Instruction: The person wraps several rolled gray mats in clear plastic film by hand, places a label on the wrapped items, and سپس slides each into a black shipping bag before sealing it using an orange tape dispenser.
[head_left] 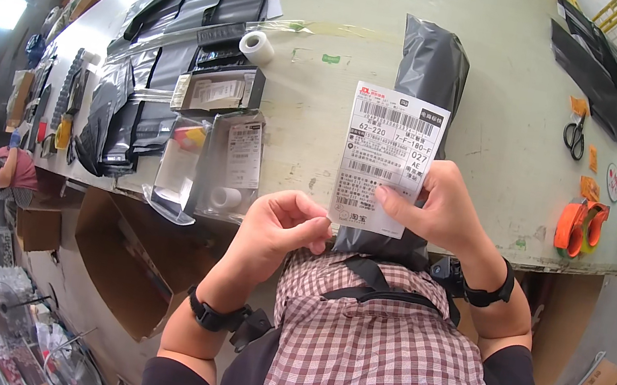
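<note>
A white printed shipping label (386,161) is held over a long black plastic mailer bag (434,59). The mailer lies on the table and reaches past its front edge, against my checked apron. My right hand (448,212) is closed on the label's right side, its thumb on the printed face and its fingers hidden behind. At the lower left corner of the label, my left hand (283,225) is pinched, thumb and forefinger together at the paper's edge. Part of the mailer is covered by the label.
Left on the table (327,130) are stacked black mailers (162,46), a paper roll (256,47), a box of labels (219,90) and a clear bin (238,152). Toward the right lie scissors (574,139), orange tape rolls (580,228) and more black bags (590,68). A person (3,166) stands far left.
</note>
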Demonstrator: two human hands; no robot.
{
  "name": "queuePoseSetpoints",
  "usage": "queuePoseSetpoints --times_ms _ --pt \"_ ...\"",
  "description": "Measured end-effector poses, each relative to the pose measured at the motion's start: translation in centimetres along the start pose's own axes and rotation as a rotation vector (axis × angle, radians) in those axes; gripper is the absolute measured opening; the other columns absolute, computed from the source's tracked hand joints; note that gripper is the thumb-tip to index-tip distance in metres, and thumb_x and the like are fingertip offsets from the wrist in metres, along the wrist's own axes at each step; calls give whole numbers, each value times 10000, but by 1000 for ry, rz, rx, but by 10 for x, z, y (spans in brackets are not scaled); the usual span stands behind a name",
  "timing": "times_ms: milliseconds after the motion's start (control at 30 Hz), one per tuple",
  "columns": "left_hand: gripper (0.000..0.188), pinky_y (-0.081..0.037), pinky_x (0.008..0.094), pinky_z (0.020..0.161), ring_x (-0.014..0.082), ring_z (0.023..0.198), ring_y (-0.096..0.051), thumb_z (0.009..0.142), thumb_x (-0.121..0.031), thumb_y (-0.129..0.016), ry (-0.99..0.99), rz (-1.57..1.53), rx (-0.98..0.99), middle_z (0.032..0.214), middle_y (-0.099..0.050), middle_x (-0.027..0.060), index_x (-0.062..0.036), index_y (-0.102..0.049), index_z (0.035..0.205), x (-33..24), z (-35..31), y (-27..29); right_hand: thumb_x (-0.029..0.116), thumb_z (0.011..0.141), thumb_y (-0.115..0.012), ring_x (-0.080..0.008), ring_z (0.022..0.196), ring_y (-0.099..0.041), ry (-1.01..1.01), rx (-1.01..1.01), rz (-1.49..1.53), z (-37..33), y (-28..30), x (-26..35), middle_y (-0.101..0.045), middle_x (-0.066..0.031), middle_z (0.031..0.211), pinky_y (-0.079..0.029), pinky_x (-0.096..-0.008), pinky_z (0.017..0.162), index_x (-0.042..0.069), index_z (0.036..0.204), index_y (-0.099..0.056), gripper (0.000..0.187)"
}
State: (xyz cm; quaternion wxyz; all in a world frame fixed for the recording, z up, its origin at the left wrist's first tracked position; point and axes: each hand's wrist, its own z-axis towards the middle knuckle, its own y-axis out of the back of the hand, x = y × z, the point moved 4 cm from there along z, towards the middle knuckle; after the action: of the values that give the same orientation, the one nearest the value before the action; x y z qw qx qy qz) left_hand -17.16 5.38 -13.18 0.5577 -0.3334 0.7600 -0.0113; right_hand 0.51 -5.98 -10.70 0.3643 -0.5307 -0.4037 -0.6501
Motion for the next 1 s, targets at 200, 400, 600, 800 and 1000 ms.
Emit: queuePoseSetpoints --times_ms 200,400,600,800,1000 --pt "78 -493 224 659 102 678 -615 851 -44 -680 7 -21 35 821 -669 71 -9 -623 890 1 -1 1 92 801 -667 -50 617 -560 -8 19 19 0 -1 0 -675 -72 714 -464 -236 536 -72 915 -677 200" --pt "95 -491 222 664 104 688 -619 847 -40 -685 29 -21 51 829 -668 68 -4 -627 913 0 -2 1 160 899 -571 -50 620 -554 -85 -8 163 1 0 -4 -660 -65 703 -457 -233 533 -80 903 -667 258" --pt "76 -491 228 630 117 657 -608 862 -36 -649 16 15 41 826 -669 93 -3 -599 908 -1 -3 -1 195 950 -501 -53 579 -519 -110 11 118 1 1 -9 -616 -33 632 -439 -240 528 -86 842 -653 337" --pt "86 -463 239 610 106 652 -568 879 -67 -644 13 -46 104 764 -619 57 -26 -569 880 4 2 -5 165 816 -698 -227 805 -575 384 -541 -683 11 -1 3 -554 -129 1041 -493 -326 643 10 1202 -480 470" --pt "105 -450 224 631 99 676 -558 887 -86 -644 16 -109 51 762 -598 32 -43 -552 861 15 11 -8 154 858 -672 -183 690 -629 178 7 -214 -14 -33 5 -641 -105 875 -502 -285 620 2 1045 -627 246"
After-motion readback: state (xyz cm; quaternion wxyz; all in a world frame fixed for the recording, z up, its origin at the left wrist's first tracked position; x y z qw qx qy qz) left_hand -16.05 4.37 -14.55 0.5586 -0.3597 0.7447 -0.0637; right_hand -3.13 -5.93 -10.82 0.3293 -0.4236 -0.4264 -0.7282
